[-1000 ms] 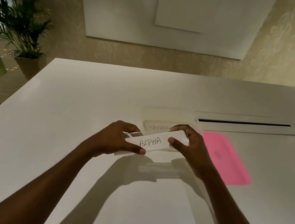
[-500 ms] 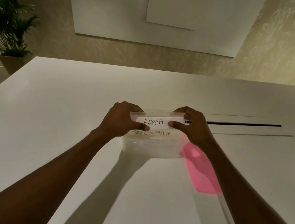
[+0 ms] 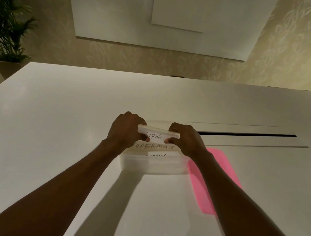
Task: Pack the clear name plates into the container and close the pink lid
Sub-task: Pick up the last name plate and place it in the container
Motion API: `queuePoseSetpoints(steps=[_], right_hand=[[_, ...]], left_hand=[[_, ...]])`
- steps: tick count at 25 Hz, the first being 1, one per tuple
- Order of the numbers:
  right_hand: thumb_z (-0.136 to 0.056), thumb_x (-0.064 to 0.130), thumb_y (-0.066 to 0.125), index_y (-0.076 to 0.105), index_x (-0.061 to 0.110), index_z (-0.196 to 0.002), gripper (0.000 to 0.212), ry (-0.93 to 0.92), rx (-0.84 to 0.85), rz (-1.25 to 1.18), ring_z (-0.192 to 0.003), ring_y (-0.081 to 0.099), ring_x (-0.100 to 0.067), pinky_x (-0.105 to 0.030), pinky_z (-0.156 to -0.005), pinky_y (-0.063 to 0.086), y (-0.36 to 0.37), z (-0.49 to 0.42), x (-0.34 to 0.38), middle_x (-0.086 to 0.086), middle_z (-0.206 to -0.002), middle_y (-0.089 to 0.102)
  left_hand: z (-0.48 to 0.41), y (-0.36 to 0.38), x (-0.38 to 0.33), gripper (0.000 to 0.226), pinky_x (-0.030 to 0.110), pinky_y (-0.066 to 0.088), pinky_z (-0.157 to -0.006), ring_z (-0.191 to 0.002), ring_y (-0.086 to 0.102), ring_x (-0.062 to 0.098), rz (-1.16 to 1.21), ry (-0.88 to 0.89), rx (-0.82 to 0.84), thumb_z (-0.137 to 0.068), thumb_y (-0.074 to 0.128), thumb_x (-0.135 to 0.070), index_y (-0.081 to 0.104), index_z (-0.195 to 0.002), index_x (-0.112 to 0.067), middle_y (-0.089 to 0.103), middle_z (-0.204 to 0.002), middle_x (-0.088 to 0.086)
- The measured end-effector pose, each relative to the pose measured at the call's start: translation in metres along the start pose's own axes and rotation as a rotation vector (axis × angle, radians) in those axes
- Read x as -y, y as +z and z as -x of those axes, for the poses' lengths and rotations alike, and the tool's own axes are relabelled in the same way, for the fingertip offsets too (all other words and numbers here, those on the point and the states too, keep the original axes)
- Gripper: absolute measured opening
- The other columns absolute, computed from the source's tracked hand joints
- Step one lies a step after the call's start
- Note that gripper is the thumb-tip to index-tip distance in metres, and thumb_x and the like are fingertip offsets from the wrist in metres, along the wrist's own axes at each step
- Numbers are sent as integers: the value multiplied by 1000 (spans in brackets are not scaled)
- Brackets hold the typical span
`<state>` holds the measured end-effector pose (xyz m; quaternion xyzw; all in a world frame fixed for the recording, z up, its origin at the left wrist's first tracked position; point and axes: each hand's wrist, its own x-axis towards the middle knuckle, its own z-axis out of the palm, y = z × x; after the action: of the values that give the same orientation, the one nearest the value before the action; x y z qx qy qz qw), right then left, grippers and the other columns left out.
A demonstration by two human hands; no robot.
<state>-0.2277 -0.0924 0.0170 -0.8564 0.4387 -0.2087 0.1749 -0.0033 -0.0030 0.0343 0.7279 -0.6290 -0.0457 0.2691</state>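
Observation:
A clear plastic container (image 3: 152,165) stands on the white table (image 3: 44,129) in front of me. Both hands hold a clear name plate marked ALPHA (image 3: 156,135) over the container's far side: my left hand (image 3: 125,131) pinches its left end, my right hand (image 3: 185,139) its right end. Below it, inside the container, stands a plate marked SUPERMAN (image 3: 154,145), and a third plate (image 3: 157,155) with a partly hidden label sits nearer to me. The pink lid (image 3: 212,180) lies flat on the table just right of the container, partly under my right forearm.
A long dark cable slot (image 3: 247,133) runs across the table to the right of my hands. A potted palm (image 3: 2,24) stands on the floor beyond the table's left corner. A white board (image 3: 169,12) hangs on the patterned wall behind.
Both hands have carried the ALPHA plate from in front of the container up and over it, then down behind the SUPERMAN plate. The camera view also shifted, so the container sits closer.

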Motion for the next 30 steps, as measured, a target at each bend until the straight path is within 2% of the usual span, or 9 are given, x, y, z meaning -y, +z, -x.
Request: queuePoseSetpoints(steps=[5,9,15,18,21,23,25,27,30], right_hand=[[-78,32,82,69,15,-91,25,54,-6,18,-85,67,-28,-34,-70,48,6,-1,-3,-4,-89,74],[-86,29,78,74,13,-114,32,78,21,114,-111,65,-26,-34,-90,50,10,-4,-2,-4,-117,74],[-90,22,75,66,12,-105,20,77,2,141,-113,66,-26,-37,-88,53,12,-3,-3,0,-115,76],[-94,21,69,65,14,-116,23,52,59,184,-122,60,-27,-40,-98,49,9,-3,-1,-3,-123,71],[-100,35,60,58,17,-138,42,9,159,231,-132,52,-23,-40,-109,42,2,-5,3,-1,-138,60],[-97,50,60,53,19,-144,56,-15,209,235,-136,49,-19,-40,-109,43,-2,-7,10,2,-144,54],[-88,62,65,53,20,-142,69,-16,312,377,-131,51,-21,-40,-100,47,-4,-10,18,0,-138,55],[-78,66,74,57,20,-134,75,0,397,536,-118,59,-24,-40,-89,51,-2,-13,25,-3,-123,59],[-76,57,80,52,17,-142,82,5,434,541,-120,56,-28,-43,-94,51,1,-17,29,-8,-126,57]], left_hand=[[-1,16,-3,41,34,49,-73,-88,62,26,-73,-5,-5,-63,88,-54,80,-96,-30,58,-82,1],[4,30,-1,39,39,48,-83,-100,63,31,-105,5,-15,-74,85,-46,79,-103,-22,71,-97,9],[3,37,8,32,41,50,-95,-118,60,28,-213,-18,151,-99,61,-33,67,-126,-17,68,-123,6],[1,32,3,32,43,52,-95,-118,62,29,-281,-7,227,-101,50,-19,59,-131,-15,67,-129,6],[-9,18,0,43,43,49,-102,-126,57,29,-169,4,332,-103,52,-34,53,-139,-10,62,-138,7],[-15,9,-1,67,43,45,-106,-133,52,27,-157,47,455,-92,67,-50,50,-143,-8,57,-144,7],[-16,7,-3,84,43,47,-102,-131,53,26,-260,67,546,-79,79,-56,48,-142,-10,56,-143,6],[-13,16,-6,76,38,49,-84,-118,60,26,-361,77,558,-75,82,-53,52,-131,-12,61,-132,7],[-11,26,-11,63,34,48,-76,-109,64,27,-416,77,511,-76,82,-48,57,-123,-13,66,-121,7]])
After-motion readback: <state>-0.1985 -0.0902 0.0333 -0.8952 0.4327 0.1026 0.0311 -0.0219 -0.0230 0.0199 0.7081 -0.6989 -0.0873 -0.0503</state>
